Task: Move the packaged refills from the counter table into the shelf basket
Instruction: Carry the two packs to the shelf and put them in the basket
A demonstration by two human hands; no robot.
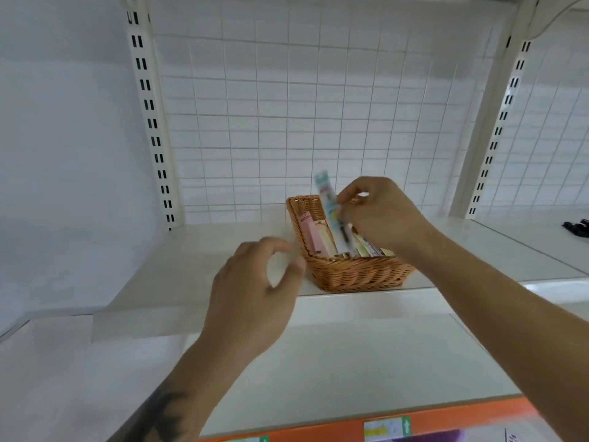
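Wicker basket (357, 272) on a white shelf (197, 269), set lengthwise toward the white wire grid (271, 100) at the back. Inside the basket, several packaged refills (314, 236) lying side by side along its length: a pink one by the left wall, a cream one next to it, more pale ones to the right, partly hidden under the wrist.

Right hand (382, 212) over the basket's far half, fingers (345, 213) curled and pinching 1 blurred refill pack (328, 199), pale blue and white, tilted with its top end above the rim and its lower end down among the others.

Left hand (251, 298) in front of the basket's left near corner, just beside it, whether touching it hard to tell. Fingers loosely curled with thumb apart, holding nothing.

Slotted cream uprights (149, 113) at left and right of the shelf bay. Lower down, a second white shelf (350, 362) with an orange front edge (478, 409) carrying a price label (387, 427). Small dark object (577, 226) on the neighbouring shelf at far right, too small to identify.
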